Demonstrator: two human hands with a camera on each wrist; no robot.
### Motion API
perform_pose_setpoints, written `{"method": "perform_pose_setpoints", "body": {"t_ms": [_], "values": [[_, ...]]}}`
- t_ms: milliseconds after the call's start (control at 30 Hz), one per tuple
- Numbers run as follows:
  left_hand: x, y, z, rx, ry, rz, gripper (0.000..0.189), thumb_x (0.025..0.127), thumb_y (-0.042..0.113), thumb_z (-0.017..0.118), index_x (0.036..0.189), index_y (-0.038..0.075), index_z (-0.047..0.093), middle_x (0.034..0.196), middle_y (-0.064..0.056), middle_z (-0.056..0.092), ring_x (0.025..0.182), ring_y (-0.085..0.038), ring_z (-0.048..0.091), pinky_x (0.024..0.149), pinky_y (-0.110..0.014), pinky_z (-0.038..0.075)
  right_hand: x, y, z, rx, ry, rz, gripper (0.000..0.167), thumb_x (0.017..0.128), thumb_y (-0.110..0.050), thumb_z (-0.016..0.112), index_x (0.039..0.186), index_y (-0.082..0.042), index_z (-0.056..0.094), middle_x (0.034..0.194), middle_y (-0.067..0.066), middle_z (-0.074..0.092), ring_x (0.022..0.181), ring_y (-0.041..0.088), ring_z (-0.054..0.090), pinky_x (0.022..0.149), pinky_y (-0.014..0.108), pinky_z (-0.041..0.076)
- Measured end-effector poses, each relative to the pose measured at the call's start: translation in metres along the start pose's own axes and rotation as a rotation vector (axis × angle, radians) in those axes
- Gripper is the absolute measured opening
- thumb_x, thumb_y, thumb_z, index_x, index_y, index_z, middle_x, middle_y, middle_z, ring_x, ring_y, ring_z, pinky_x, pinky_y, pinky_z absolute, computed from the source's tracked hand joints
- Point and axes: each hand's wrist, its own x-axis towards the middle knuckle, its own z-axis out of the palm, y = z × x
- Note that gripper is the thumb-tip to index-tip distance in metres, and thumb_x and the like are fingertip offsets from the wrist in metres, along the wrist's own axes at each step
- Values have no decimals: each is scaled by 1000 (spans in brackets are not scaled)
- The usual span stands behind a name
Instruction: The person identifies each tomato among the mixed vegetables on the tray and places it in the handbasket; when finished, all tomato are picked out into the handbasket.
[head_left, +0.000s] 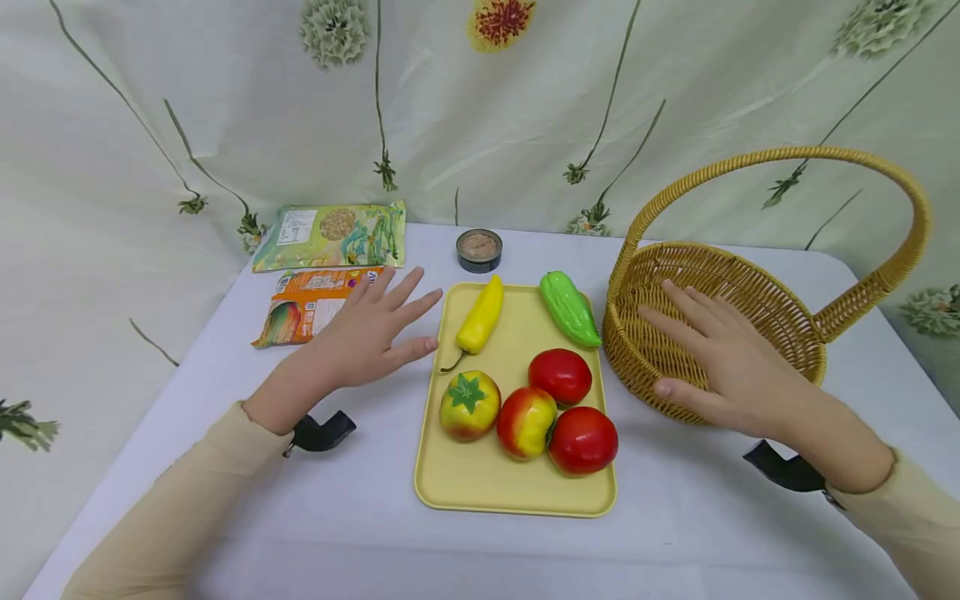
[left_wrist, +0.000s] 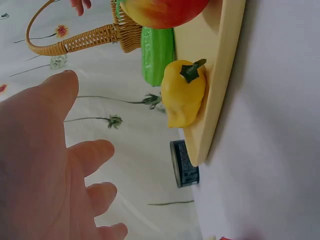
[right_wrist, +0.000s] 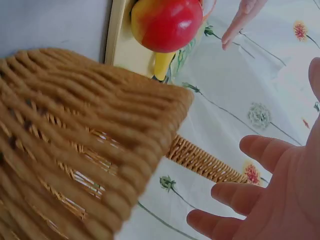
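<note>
My left hand (head_left: 375, 329) hovers with spread fingers left of a yellow tray (head_left: 517, 492), holding nothing. Close to it lie an orange snack packet (head_left: 296, 308), partly behind the hand, and a long yellow pepper (head_left: 481, 317) on the tray. My right hand (head_left: 723, 367), fingers extended and likewise holding nothing, is over the near side of a wicker basket (head_left: 637, 367) with a tall arched handle. On the tray also lie a green pepper (head_left: 570, 308), two red tomatoes (head_left: 559, 377) and two red-and-yellow fruits (head_left: 469, 406), one with a green leafy top.
Behind the orange packet lies a green bag (head_left: 330, 237). A small round tin (head_left: 479, 250) stands just beyond the tray's far edge. A flower-patterned cloth (head_left: 480, 100) hangs at the back of the white table (head_left: 337, 517). The basket's handle (head_left: 787, 154) rises high at the right.
</note>
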Motion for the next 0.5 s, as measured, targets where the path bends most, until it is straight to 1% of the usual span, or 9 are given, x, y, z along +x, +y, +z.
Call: {"method": "perform_pose_setpoints", "body": {"t_ms": [100, 233, 400, 500], "values": [[0, -2, 7, -9, -8, 11, 70, 102, 55, 52, 161, 23, 33, 173, -13, 13, 158, -50, 2, 124, -71, 4, 1, -3, 4, 1, 6, -39, 76, 88, -43, 74, 154, -18, 46, 168, 18, 28, 150, 49, 31, 118, 71, 26], [-1, -3, 14, -28, -27, 20, 72, 100, 54, 55, 161, 22, 34, 173, -13, 14, 157, -51, 6, 123, -73, 6, 2, -8, 7, 10, 7, -76, 77, 87, -44, 75, 154, -19, 46, 166, 19, 31, 148, 48, 34, 116, 71, 30], [-2, -5, 23, -53, -36, 36, 70, 99, 50, 59, 159, 21, 37, 172, -14, 18, 156, -53, 10, 122, -73, 7, 2, -15, 13, 15, 1, -111, 78, 87, -47, 75, 154, -21, 45, 165, 18, 34, 148, 47, 34, 116, 69, 32], [-3, -6, 29, -60, -36, 49, 70, 99, 51, 60, 159, 21, 39, 171, -14, 20, 155, -52, 12, 123, -72, 9, 2, -20, 18, 12, -6, -132, 78, 87, -48, 75, 154, -21, 46, 165, 17, 35, 149, 46, 33, 116, 68, 33]]}}
